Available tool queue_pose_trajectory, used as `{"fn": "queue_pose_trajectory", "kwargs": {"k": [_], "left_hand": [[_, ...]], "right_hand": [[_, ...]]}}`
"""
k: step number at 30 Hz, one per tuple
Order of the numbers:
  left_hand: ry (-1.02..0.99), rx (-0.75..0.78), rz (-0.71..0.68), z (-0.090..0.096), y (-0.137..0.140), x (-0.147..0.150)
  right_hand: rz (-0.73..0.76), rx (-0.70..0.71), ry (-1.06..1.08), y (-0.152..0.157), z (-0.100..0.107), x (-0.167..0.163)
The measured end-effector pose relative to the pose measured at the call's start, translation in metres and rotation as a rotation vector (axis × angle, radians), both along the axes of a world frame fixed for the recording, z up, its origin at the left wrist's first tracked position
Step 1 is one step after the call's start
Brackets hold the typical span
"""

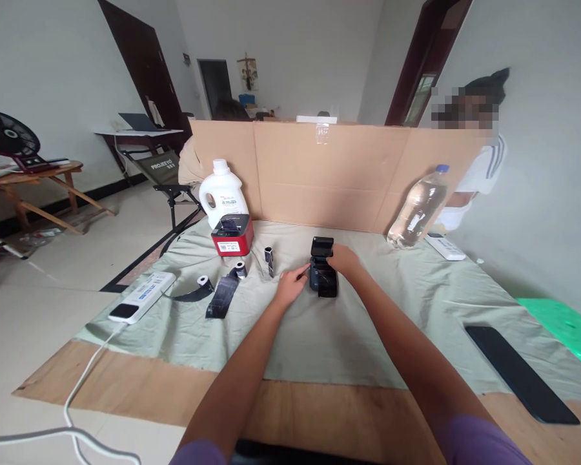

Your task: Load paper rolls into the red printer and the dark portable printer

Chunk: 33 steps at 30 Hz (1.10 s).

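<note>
Right hand (343, 259) curled against the black device (323, 276), lid (322, 246) raised, apparently to steady it; left hand (291, 285) alongside, index extended; both grips unclear

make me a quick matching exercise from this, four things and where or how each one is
Things
1. black device
2. clear bottle
3. white jug
4. flat black slab

Places and states
a. behind the red box
b. lying flat, right side of the picture
c. between the left hand and right hand
d. topped with a blue cap

Pairs: 1-c, 2-d, 3-a, 4-b
</note>
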<state>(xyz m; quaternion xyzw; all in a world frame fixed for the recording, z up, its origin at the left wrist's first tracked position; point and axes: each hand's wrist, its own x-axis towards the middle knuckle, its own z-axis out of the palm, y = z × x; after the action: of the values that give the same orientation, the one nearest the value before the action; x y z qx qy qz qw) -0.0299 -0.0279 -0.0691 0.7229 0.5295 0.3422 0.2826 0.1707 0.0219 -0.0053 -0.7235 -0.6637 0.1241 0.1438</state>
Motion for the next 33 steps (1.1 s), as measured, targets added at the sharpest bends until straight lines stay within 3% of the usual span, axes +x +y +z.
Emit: {"fn": "queue_pose_trajectory", "kwargs": {"k": [6, 11, 19, 23, 27, 33], "left_hand": [[-0.009, 0.052, -0.026, -0.001, -0.002, -0.001], [0.006, 0.053, -0.016, -0.005, 0.000, -0.001], [-0.002, 0.040, -0.043, 0.003, -0.007, -0.005], [-0.025, 0.025, -0.038, 0.008, -0.009, -0.007], [-0.009, 0.045, -0.014, 0.008, -0.007, -0.005], [0.025, 0.023, 0.032, 0.001, -0.002, 0.000]], "right_hand": [[0.116, -0.146, -0.089, 0.004, 0.014, -0.018], [0.111, -0.195, -0.168, 0.009, 0.022, -0.023], [0.130, -0.132, -0.131, 0.000, 0.049, -0.019], [0.135, -0.077, 0.088, -0.002, 0.058, -0.039], [0.096, -0.006, 0.278, 0.004, 0.053, -0.074], [0.121, 0.151, 0.158, 0.029, 0.038, -0.122]]}}
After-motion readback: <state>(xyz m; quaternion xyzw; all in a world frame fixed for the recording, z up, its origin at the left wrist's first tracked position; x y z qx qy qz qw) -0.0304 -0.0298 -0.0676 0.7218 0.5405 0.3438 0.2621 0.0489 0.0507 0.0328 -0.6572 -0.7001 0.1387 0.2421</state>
